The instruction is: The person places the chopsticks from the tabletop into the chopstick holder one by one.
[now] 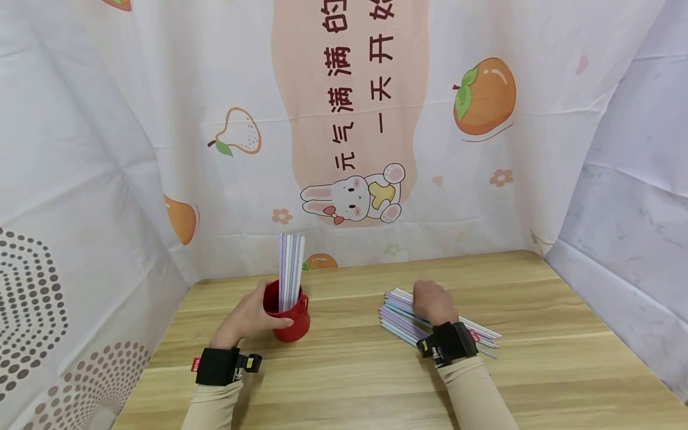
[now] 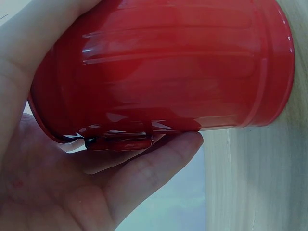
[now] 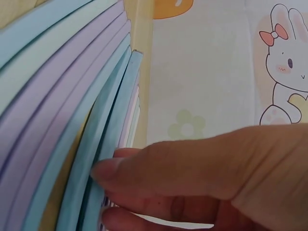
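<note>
A red tin cup [image 1: 290,316] stands on the wooden table [image 1: 349,370], with several pastel sticks [image 1: 290,266] upright inside it. My left hand [image 1: 248,319] grips the cup from the left, thumb across its front; up close the red cup [image 2: 168,67] fills the left wrist view above my palm and thumb [image 2: 144,168]. Right of centre lies a pile of pastel blue and purple sticks [image 1: 400,319] flat on the table. My right hand [image 1: 432,301] rests on that pile, its fingers [image 3: 168,168] pinching at a blue stick [image 3: 103,159] in the pile.
A printed cloth backdrop [image 1: 349,119] with a rabbit and fruit closes off the back, and cloth walls stand at the left [image 1: 64,239] and right [image 1: 634,179]. Black wrist straps [image 1: 448,343] sit on both forearms.
</note>
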`<state>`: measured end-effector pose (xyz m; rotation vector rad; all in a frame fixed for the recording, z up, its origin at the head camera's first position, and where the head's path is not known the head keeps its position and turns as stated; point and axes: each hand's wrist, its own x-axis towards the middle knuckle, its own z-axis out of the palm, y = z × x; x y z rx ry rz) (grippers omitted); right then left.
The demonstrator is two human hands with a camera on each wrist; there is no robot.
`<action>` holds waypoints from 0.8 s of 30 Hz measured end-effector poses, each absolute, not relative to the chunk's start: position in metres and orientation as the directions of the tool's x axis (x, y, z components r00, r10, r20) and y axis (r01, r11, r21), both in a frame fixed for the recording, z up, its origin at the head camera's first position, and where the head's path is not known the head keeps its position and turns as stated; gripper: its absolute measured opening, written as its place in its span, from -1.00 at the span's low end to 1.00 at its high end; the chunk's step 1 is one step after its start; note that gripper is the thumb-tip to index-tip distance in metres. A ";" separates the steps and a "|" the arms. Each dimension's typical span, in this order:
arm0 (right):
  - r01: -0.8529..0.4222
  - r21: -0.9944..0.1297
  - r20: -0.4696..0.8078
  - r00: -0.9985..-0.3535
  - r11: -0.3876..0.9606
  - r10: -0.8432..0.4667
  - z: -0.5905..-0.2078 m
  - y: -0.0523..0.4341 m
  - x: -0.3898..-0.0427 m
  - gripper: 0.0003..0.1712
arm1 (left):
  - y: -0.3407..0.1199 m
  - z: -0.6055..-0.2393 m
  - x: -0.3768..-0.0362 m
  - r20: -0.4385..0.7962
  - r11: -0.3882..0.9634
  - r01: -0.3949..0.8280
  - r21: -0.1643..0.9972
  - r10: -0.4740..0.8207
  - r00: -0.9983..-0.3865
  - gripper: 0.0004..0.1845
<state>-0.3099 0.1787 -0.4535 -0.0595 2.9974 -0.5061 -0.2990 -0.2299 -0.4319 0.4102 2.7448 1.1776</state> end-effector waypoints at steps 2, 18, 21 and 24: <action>-0.016 -0.326 -0.096 -0.994 0.945 -0.050 -0.455 0.179 -0.310 -0.64 | -0.230 -0.432 -0.299 -0.009 0.659 0.200 0.725 0.300 -0.954 -0.02; -0.066 -0.300 -0.042 -0.996 0.952 -0.082 -0.457 0.180 -0.311 -0.69 | -0.229 -0.432 -0.298 -0.010 0.664 0.198 0.721 0.295 -0.955 -0.02; -0.090 -0.290 -0.035 -0.994 0.953 -0.104 -0.456 0.180 -0.311 -0.61 | -0.229 -0.431 -0.298 -0.007 0.668 0.199 0.717 0.293 -0.956 -0.03; -0.111 -0.278 -0.041 -0.991 0.954 -0.127 -0.457 0.181 -0.311 -0.59 | -0.229 -0.432 -0.298 -0.009 0.666 0.197 0.719 0.292 -0.956 -0.03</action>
